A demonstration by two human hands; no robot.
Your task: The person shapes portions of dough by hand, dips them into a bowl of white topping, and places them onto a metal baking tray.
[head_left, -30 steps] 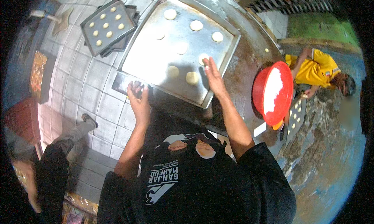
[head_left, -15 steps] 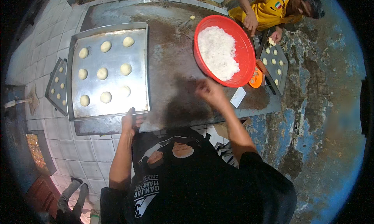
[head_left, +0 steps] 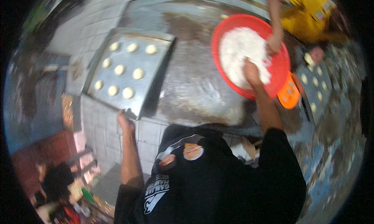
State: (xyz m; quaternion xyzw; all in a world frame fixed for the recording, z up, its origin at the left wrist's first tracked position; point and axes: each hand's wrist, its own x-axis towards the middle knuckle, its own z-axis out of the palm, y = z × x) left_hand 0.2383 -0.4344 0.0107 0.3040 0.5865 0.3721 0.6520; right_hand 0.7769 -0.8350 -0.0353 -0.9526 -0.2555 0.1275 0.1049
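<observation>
A square metal baking tray (head_left: 150,64) with several round, pale dough balls (head_left: 119,69) in spaced rows is on the left, reaching past the table's left side. My left hand (head_left: 125,122) grips its near rim, thumb uppermost; the other fingers are mostly hidden. On the right, my right hand (head_left: 252,72) reaches into a red plastic basin (head_left: 282,68), touching the heap of white flour (head_left: 235,48). Blur and flour obscure its fingers. Opposite, a co-worker's hand (head_left: 274,44) in the same basin reaches toward the flour.
The worn metal table (head_left: 187,68) lies between tray and basin. An orange scale (head_left: 289,95) stands beside the basin. At the right, a second tray (head_left: 325,91) holds dough balls near the co-worker in yellow (head_left: 307,17). White tiles (head_left: 150,140) line the floor at the left.
My view has shifted. My right hand has moved from the table into the flour. The tray has swung askew and leftward with my left hand on it. The co-worker's hand has entered the basin.
</observation>
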